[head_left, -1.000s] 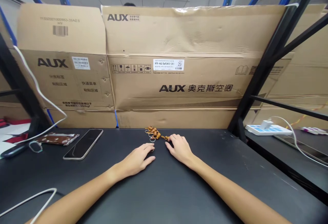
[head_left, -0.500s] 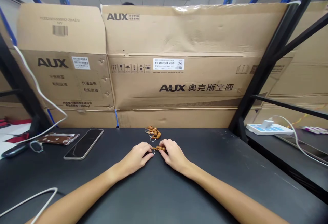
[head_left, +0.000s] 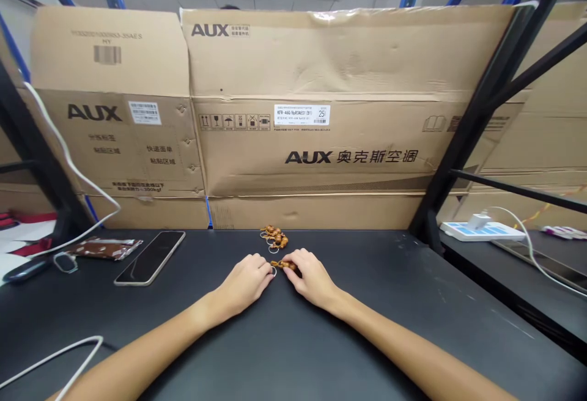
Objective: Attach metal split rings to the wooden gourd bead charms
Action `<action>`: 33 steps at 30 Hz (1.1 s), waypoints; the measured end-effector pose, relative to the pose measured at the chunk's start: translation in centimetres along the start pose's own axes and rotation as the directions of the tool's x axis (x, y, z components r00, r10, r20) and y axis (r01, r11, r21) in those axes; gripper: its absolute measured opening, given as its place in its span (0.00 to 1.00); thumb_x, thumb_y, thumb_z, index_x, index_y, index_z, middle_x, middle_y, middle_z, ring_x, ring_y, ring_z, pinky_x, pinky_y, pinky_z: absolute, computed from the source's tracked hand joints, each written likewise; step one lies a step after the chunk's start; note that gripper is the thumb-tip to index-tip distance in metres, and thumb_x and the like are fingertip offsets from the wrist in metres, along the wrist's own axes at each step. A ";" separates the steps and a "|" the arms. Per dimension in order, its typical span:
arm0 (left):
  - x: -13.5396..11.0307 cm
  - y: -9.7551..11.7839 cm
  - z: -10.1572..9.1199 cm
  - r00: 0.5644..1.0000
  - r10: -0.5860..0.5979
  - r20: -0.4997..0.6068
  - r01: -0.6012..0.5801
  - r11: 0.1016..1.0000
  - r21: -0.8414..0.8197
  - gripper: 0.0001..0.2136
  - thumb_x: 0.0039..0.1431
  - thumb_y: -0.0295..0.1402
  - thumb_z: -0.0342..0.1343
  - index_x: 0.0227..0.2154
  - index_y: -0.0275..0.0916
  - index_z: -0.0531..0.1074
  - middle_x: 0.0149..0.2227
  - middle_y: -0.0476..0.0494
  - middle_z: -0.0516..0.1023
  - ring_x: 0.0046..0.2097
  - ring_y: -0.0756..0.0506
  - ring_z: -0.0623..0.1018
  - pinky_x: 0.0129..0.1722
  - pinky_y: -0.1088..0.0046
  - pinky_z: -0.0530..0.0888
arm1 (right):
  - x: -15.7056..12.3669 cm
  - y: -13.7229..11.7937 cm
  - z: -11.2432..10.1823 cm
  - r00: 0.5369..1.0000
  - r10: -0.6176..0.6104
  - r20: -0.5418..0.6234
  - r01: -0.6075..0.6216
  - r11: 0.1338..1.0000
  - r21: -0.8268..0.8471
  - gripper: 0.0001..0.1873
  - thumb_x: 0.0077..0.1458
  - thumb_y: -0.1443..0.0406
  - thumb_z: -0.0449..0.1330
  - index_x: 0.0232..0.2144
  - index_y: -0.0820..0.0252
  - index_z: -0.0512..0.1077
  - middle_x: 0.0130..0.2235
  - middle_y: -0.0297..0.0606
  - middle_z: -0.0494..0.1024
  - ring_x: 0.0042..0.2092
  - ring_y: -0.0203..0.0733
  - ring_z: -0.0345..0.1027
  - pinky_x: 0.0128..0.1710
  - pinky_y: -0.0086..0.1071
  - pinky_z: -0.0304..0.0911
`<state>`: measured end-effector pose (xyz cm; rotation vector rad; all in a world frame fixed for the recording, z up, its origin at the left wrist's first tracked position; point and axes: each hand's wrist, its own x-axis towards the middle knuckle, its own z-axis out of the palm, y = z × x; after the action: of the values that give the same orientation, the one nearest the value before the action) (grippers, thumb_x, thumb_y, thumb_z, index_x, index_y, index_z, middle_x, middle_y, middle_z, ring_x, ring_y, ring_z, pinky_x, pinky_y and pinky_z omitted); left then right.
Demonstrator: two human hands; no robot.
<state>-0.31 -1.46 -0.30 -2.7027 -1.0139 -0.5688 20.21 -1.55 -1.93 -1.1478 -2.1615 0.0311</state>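
- The charm (head_left: 284, 264) sat between the curled left hand (head_left: 245, 282) and right hand (head_left: 312, 279), pinched by both.
- More charms (head_left: 275, 236) lay just behind on the black table (head_left: 321, 340), with cardboard boxes (head_left: 321, 144) beyond.

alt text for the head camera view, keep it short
The left hand and right hand pinch a small wooden charm on a black table. More charms lie just beyond, a phone to the left, cardboard boxes behind.

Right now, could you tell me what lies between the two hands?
A small wooden keychain, held by left hand and right hand; head view.
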 end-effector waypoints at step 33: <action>0.7 -0.5 -0.5 0.952 -0.300 0.062 0.284 0.790 -0.543 0.13 0.64 0.35 0.47 0.33 0.37 0.76 0.33 0.46 0.80 0.34 0.46 0.77 0.38 0.73 0.69 | 0.0 -0.3 -0.4 0.998 0.008 0.063 -0.006 0.999 -0.040 0.09 0.55 0.72 0.54 0.37 0.58 0.70 0.37 0.37 0.73 0.40 0.41 0.63 0.39 0.33 0.57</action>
<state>-0.34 -0.88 0.48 -3.0089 -1.4700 -1.1050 20.21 -1.81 -1.57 -1.1918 -2.2228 0.0285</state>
